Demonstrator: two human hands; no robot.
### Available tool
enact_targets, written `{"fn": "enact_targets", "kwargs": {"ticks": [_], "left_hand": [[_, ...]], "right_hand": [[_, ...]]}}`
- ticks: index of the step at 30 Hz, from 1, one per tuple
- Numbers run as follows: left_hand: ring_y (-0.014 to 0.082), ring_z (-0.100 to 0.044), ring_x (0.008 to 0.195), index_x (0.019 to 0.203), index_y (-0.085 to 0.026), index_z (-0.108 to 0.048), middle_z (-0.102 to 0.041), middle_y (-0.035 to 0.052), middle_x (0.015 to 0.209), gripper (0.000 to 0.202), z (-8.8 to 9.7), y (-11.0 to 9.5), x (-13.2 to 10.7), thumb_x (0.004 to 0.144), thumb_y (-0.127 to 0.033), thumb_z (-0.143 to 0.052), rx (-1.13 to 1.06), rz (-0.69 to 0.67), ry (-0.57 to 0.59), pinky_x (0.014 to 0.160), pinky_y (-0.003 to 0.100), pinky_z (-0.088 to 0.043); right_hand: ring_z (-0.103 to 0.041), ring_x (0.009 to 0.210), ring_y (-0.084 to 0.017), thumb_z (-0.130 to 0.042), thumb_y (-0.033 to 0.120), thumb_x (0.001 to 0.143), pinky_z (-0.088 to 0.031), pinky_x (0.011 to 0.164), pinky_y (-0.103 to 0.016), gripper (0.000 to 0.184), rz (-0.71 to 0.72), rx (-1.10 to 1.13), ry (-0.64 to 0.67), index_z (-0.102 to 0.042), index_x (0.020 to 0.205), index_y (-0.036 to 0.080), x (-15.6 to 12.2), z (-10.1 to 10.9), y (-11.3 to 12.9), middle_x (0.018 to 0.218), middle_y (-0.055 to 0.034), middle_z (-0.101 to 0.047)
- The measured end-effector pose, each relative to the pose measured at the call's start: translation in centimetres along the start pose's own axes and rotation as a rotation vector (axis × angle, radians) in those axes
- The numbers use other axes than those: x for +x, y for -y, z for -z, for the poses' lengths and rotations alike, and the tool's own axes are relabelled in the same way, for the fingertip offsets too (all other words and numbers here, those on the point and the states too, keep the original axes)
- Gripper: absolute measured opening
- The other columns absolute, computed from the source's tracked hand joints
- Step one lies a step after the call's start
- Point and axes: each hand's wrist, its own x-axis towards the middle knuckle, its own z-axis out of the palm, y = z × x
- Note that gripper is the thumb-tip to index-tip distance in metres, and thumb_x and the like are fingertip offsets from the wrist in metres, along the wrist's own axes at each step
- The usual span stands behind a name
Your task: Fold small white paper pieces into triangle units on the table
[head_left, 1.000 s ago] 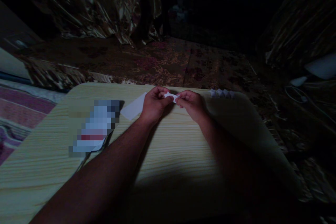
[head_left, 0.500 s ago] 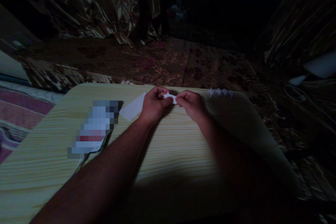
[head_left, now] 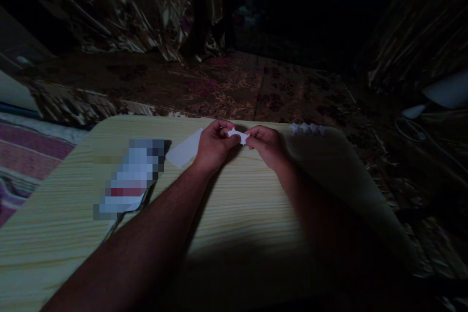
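Note:
Both my hands meet near the far edge of a light wooden table (head_left: 237, 204). My left hand (head_left: 214, 145) and my right hand (head_left: 266, 145) each pinch one end of a small white folded paper piece (head_left: 237, 135), held just above the tabletop. Fingers of both hands are closed on it. A flat white paper strip (head_left: 184, 150) lies on the table just left of my left hand. A short row of several small white folded paper pieces (head_left: 308, 129) rests at the table's far right edge, right of my right hand.
A blurred-out object (head_left: 127, 175) lies on the table's left part, with a dark cord beneath it. Patterned carpet (head_left: 234, 87) and shiny draped fabric (head_left: 120, 9) lie beyond the table. White cables and objects (head_left: 420, 122) sit in the dark at right.
Almost nothing differs. My fingers have shifted slightly on the small paper piece; both hands stay in the same place.

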Motion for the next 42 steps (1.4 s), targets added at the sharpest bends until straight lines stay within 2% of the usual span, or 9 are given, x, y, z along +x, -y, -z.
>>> {"fn": "enact_targets", "kwargs": {"ticks": [11, 21, 33, 42], "left_hand": [[0.0096, -0.054, 0.054, 0.088, -0.019, -0.059, -0.063, -0.003, 0.068, 0.035, -0.09, -0.21, -0.09, 0.06, -0.021, -0.079, 0.074, -0.004, 0.028, 0.052, 0.022, -0.042], [0.0104, -0.056, 0.056, 0.087, -0.018, -0.061, -0.064, -0.0021, 0.068, 0.034, -0.19, -0.27, -0.25, 0.06, -0.023, -0.081, 0.047, -0.005, 0.008, 0.054, 0.023, -0.043], [0.0106, -0.057, 0.058, 0.084, -0.017, -0.062, -0.065, -0.0008, 0.068, 0.034, -0.13, -0.09, -0.21, 0.059, -0.028, -0.083, 0.122, -0.056, 0.047, 0.055, 0.022, -0.043], [0.0095, -0.053, 0.052, 0.08, -0.017, -0.063, -0.064, -0.0013, 0.064, 0.035, -0.07, -0.07, -0.31, 0.057, -0.03, -0.086, 0.149, -0.044, 0.032, 0.05, 0.021, -0.039]], "right_hand": [[-0.053, 0.054, -0.011, -0.068, 0.031, 0.069, -0.042, 0.053, -0.024, 0.014, -0.002, -0.052, -0.043, -0.065, 0.072, 0.017, -0.11, -0.12, 0.08, 0.059, 0.0022, -0.06], [-0.053, 0.058, -0.01, -0.067, 0.029, 0.071, -0.043, 0.057, -0.024, 0.012, 0.085, -0.103, -0.089, -0.064, 0.07, 0.018, -0.25, -0.27, 0.18, 0.062, 0.0025, -0.061], [-0.058, 0.062, -0.013, -0.069, 0.032, 0.07, -0.046, 0.059, -0.026, 0.015, 0.062, -0.052, -0.059, -0.067, 0.073, 0.017, -0.26, -0.17, 0.04, 0.067, -0.0001, -0.065], [-0.054, 0.058, -0.011, -0.069, 0.031, 0.069, -0.042, 0.056, -0.024, 0.014, 0.073, -0.091, -0.095, -0.064, 0.069, 0.017, -0.14, -0.35, -0.02, 0.062, 0.002, -0.062]]}}
